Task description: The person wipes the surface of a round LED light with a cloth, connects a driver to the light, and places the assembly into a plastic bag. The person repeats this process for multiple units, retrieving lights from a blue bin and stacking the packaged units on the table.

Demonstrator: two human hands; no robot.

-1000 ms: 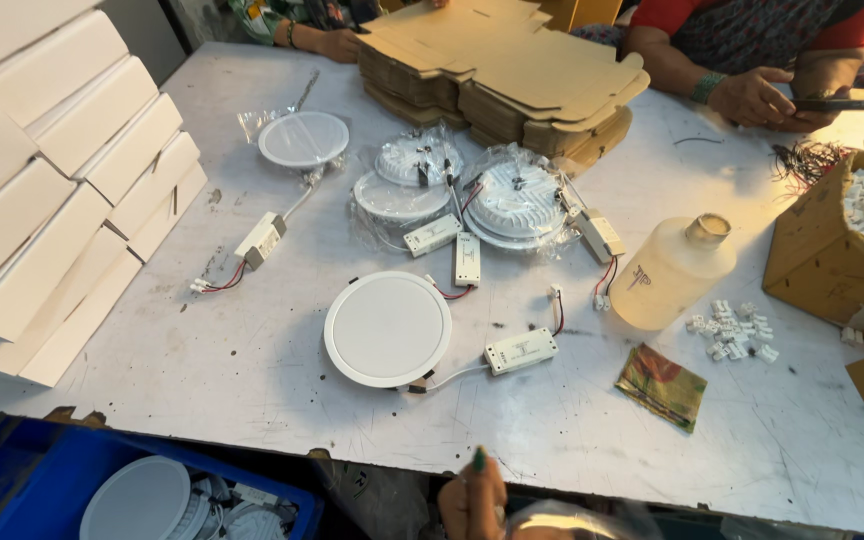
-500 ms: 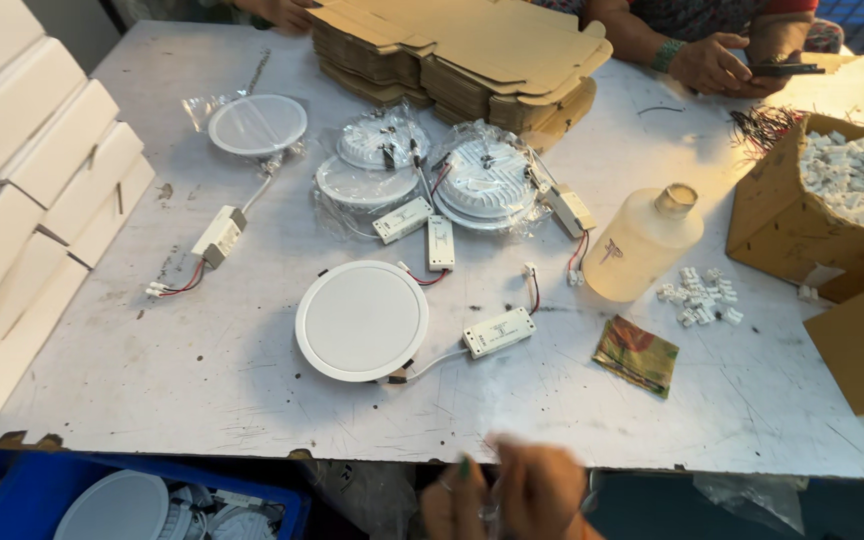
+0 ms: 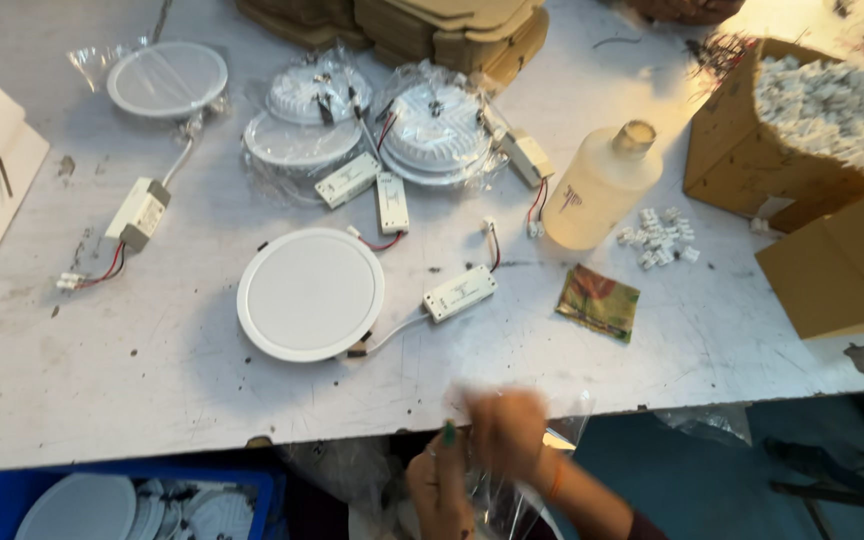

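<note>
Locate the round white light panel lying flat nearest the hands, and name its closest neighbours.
In the head view, the round white light panel lies left of centre on the table, beyond the blurred hands; its small white driver box sits just right, wired to it.

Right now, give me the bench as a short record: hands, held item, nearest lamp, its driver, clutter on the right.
left hand: below the table edge, blurred, on a clear plastic bag
right hand: blurred, also on the bag
grip: cannot tell how firmly either hand holds it
nearest lamp: round white panel light, flat on the table
driver: small white box, wired to that light
right side: pale plastic bottle, loose white connectors, open cardboard box
</note>
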